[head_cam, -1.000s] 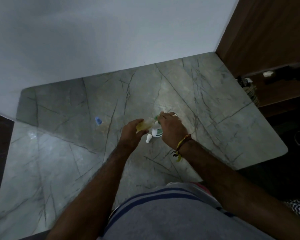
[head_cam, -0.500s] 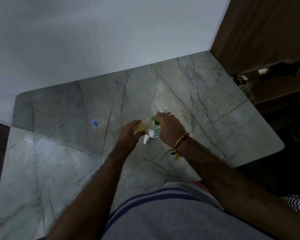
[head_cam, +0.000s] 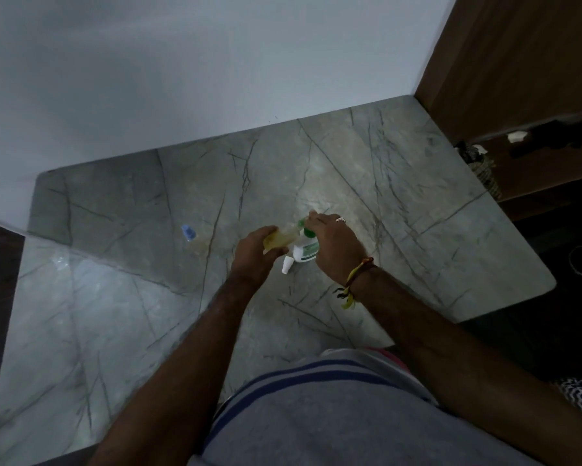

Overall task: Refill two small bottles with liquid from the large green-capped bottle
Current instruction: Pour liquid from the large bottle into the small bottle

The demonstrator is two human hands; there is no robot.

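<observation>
**Refill under way at centre of bench**

Hands work close together over the middle of the marble bench (head_cam: 417, 203). The left hand (head_cam: 254, 252) is wrapped around a small yellowish bottle (head_cam: 279, 238), held tilted with its mouth toward the green top of the large bottle (head_cam: 305, 248). The right hand (head_cam: 333, 243) has its fingers pinched around the green cap (head_cam: 302, 225) or neck of that large white bottle; its lower part shows between the two hands.

Change over the last second: very little. Both hands hold the same posture and the bottles keep their positions, with only the camera view shifting slightly. This is judged to mean a steady transfer or cap-handling step is in progress, not a handover. Whether liquid is flowing cannot be told.

A small white piece (head_cam: 287, 265), probably a nozzle or cap, lies on the bench just in front of the large bottle. A small blue cap (head_cam: 188, 232) sits well apart to the left.

The large bottle carries a green label; its writing is too blurred to read.
</observation>
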